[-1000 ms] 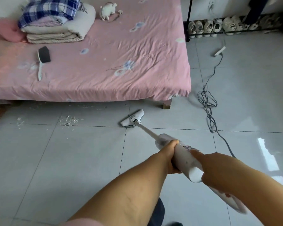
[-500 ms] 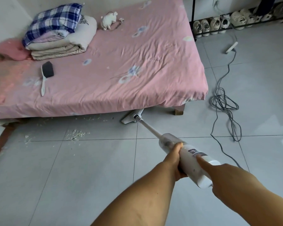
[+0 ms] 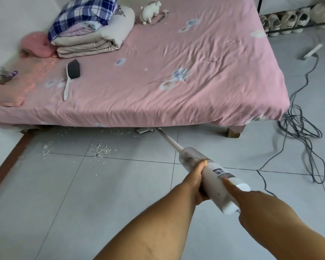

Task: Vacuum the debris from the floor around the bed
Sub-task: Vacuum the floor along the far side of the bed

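White plastic fills both hands: the left hand (image 3: 196, 182) is wrapped around the barrel of a stick vacuum (image 3: 214, 178) just behind its clear dust cup (image 3: 190, 156). The right hand (image 3: 253, 202) takes the rear end, its index finger (image 3: 231, 185) laid straight along the casing and its other fingers hidden beneath. From there a slim wand (image 3: 170, 140) runs down to the floor head (image 3: 144, 130), tucked under the edge of the pink-sheeted bed (image 3: 176, 59). Pale debris (image 3: 101, 150) lies scattered on the grey tiled floor (image 3: 73, 194) to the left of the head, some along the bed's edge and some in a patch further out. The rigid, smooth-shelled machine looks light enough to steer but long, so a two-handed hold on the barrel seems best for guiding the head. A grey power cord (image 3: 304, 131) lies coiled on the tiles to the right, near the bed's foot, a likely snag.
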`<act>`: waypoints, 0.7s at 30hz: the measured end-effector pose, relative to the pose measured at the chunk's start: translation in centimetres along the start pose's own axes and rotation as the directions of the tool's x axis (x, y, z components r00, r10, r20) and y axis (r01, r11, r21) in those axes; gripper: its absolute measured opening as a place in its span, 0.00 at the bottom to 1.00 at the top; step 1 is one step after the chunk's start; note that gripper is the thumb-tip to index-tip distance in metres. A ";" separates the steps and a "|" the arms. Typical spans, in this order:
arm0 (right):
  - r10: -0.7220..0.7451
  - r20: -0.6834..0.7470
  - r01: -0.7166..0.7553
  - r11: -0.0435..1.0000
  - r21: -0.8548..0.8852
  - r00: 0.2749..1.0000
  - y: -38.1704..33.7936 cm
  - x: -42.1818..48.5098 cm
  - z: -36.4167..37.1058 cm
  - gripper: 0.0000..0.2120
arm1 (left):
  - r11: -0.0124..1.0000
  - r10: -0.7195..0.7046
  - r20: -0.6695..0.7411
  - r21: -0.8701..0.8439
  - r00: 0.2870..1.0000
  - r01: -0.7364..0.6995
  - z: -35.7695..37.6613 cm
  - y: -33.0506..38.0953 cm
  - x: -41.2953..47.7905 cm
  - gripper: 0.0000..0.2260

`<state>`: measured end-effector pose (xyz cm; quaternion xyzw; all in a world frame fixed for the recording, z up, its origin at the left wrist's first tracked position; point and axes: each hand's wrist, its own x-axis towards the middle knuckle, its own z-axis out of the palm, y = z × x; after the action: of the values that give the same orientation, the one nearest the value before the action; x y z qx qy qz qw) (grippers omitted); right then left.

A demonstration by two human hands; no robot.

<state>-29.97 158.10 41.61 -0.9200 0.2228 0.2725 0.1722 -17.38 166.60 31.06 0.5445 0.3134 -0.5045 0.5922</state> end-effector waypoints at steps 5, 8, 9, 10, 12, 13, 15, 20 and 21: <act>-0.018 -0.069 0.014 0.998 -0.060 0.997 2.0 3.4 3.8 0.39 | 0.999 0.048 -0.015 -0.003 0.999 -0.048 0.2 -0.8 3.9 0.27; -0.018 -0.203 0.011 0.999 -0.037 0.979 4.0 6.6 7.1 0.38 | 0.996 0.089 0.007 0.004 0.996 -0.089 1.0 -1.2 8.2 0.27; -0.005 -0.259 -0.004 0.999 -0.032 0.966 4.6 8.0 8.4 0.37 | 0.993 0.114 0.009 -0.003 0.993 -0.114 1.0 -1.4 9.7 0.26; 0.011 -0.310 -0.020 1.000 -0.024 0.951 5.1 9.5 9.9 0.37 | 0.990 0.137 0.021 -0.023 0.990 -0.136 0.9 -1.5 11.6 0.26; 0.027 -0.373 -0.028 1.000 0.005 0.927 5.5 12.2 12.4 0.36 | 0.985 0.166 0.020 -0.038 0.986 -0.166 0.4 -1.5 14.4 0.26; 0.019 -0.397 -0.013 1.000 0.016 0.918 5.6 13.5 13.9 0.36 | 0.982 0.185 0.022 -0.031 0.982 -0.185 -0.3 -1.7 15.9 0.26; -0.020 -0.444 0.027 1.000 0.010 0.896 5.7 16.1 16.6 0.34 | 0.975 0.223 0.034 -0.011 0.974 -0.223 -1.6 -1.7 18.6 0.26; -0.107 -0.546 0.091 0.994 -0.056 0.831 5.2 21.3 21.1 0.30 | 0.955 0.294 0.047 0.014 0.955 -0.295 -4.9 -1.1 23.9 0.25; -0.122 -0.568 0.110 0.992 -0.056 0.814 4.9 22.1 22.0 0.30 | 0.951 0.307 0.049 0.020 0.951 -0.308 -5.7 -1.1 24.9 0.25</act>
<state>-25.21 156.62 10.48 -0.9729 0.2048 -0.0236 0.1048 -10.03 165.81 6.59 0.5830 0.2044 -0.4228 0.6630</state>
